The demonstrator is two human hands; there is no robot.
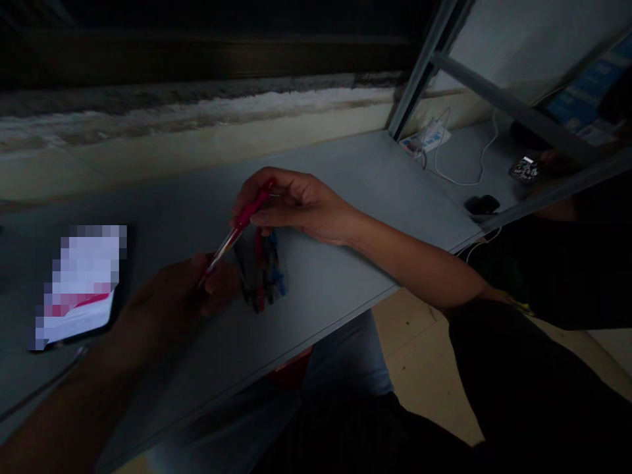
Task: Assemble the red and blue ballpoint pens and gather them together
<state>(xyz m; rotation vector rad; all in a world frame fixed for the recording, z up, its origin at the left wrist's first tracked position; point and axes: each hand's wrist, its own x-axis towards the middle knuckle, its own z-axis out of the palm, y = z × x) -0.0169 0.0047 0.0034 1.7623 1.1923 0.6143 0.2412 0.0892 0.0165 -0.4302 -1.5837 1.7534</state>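
Note:
A pen [230, 241] with a clear barrel and a pink-red upper part slants between my two hands above the desk. My right hand [291, 204] is closed round the pink-red end, thumb and fingers pinching it. At the lower end, the fingers of my left hand [187, 286] are closed on the clear barrel; this hand is dark and partly blurred. Several pens [266, 276] with red, blue and black parts lie together on the desk, just below my right hand.
A lit phone [81, 283] lies on the grey desk [336, 276] at the left. A metal frame [419, 72] stands at the right end. Beyond it are a white cable [461, 181], a dark object [481, 205] and another person's arm [560, 209].

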